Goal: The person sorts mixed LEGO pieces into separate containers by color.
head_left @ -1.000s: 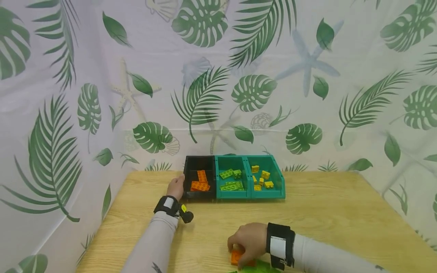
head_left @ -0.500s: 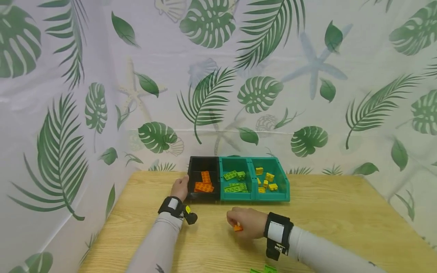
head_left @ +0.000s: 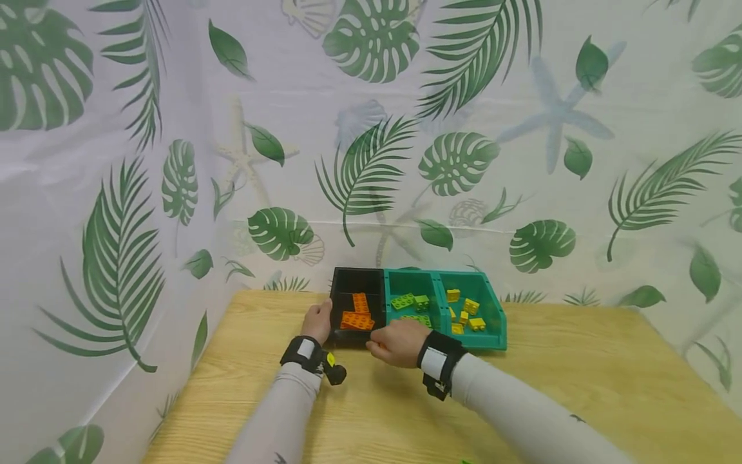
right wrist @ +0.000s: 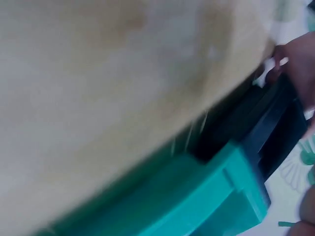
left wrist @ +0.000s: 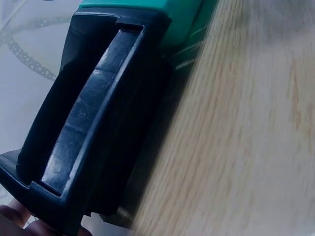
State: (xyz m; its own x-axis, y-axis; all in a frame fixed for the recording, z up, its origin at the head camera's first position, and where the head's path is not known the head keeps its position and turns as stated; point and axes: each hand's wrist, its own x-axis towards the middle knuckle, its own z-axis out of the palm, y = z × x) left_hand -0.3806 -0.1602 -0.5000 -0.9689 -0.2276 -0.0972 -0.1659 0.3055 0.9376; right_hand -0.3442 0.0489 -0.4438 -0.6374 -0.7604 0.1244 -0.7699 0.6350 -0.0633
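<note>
My left hand (head_left: 317, 322) grips the outer left side of a black bin (head_left: 342, 339); its fingertips (left wrist: 37, 227) show at the bin's corner in the left wrist view. Orange toy bricks (head_left: 357, 320) lie inside that bin. My right hand (head_left: 401, 343) is just in front of the bins, where the black one meets the middle teal one (head_left: 406, 274). Its fingers are curled, and the orange toy brick seen in it earlier is hidden now. In the right wrist view only a blurred bit of the right hand (right wrist: 307, 211) shows at the edge.
Green bricks (head_left: 403, 301) lie in the middle teal bin. Yellow bricks (head_left: 471, 306) are in the right teal bin (head_left: 497, 335). The three bins stand side by side near the leaf-patterned wall sheet (head_left: 371, 161). A sliver of green (head_left: 466, 461) shows at the wooden table's (head_left: 556, 374) near edge.
My right hand picked up an orange toy brick from beside the green ones and moved forward to the bins. My left hand stays on the black bin. The head view has shifted slightly.
</note>
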